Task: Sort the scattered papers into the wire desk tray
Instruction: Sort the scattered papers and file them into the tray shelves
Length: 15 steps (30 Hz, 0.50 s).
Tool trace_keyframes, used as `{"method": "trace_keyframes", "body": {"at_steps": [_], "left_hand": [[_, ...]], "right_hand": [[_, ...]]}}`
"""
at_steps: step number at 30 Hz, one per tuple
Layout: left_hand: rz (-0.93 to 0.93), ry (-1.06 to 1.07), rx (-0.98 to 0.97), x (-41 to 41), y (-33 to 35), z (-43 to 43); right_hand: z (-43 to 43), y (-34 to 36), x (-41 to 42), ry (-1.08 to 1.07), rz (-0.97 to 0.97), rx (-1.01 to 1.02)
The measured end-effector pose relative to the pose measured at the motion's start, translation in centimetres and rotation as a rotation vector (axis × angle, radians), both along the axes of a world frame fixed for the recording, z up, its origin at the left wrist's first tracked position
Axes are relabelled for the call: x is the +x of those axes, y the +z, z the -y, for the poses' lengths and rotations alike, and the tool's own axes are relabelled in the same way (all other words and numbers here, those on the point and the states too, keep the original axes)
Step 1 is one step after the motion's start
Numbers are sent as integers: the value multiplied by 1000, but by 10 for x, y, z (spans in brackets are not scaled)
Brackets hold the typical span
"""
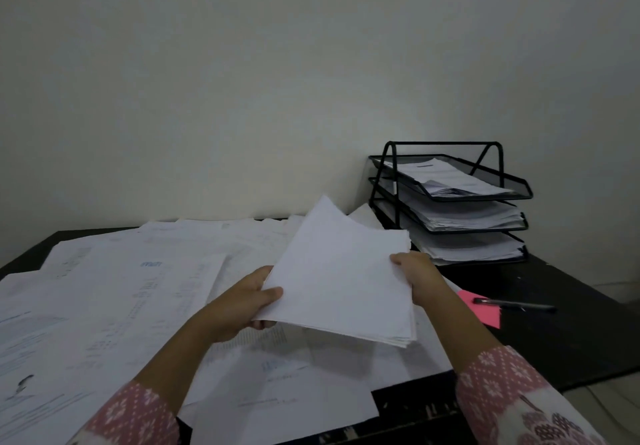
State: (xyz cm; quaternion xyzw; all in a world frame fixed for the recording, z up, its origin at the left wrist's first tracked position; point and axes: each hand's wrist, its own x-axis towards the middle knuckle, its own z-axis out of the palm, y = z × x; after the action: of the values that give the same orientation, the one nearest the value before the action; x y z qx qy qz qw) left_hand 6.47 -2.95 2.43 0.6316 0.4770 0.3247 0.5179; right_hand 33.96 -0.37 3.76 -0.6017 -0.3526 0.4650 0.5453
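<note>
Head view — dark desk (pixel 571 309), scattered papers (pixel 121 306) left of the three-tier wire tray (pixel 450 195), every tier already holding paper. One stack (pixel 343 281) is airborne just before the tray: left hand (pixel 242 306) pinches its near-left corner, right hand (pixel 417 274) grips the right edge. Loose sheets could fan out — the top one's lifting. One pen (pixel 516 305), one pink note (pixel 485 309).

Head-worn view, forward and down, close over the desk (pixel 571 333).

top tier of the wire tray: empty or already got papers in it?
Already loaded. The top tier of the wire tray holds a shallow stack of white sheets, their front edges fanned at the lip. How many sheets: cannot tell.
</note>
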Motion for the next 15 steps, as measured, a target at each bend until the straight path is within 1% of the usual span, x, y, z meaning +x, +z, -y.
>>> {"method": "trace_keyframes", "body": {"at_steps": [3,7,11,15], "left_hand": [[3,-52,-42,20,0,0],[22,-125,-67,47,5,0],[19,-245,-118,72,11,0],[-1,-267,-139,96,10,-7]], "right_hand": [[9,-6,23,-69,155,-36],[14,-12,53,-96,258,-80],[20,-19,83,-147,288,-118],[23,-19,105,-215,240,-118]]}}
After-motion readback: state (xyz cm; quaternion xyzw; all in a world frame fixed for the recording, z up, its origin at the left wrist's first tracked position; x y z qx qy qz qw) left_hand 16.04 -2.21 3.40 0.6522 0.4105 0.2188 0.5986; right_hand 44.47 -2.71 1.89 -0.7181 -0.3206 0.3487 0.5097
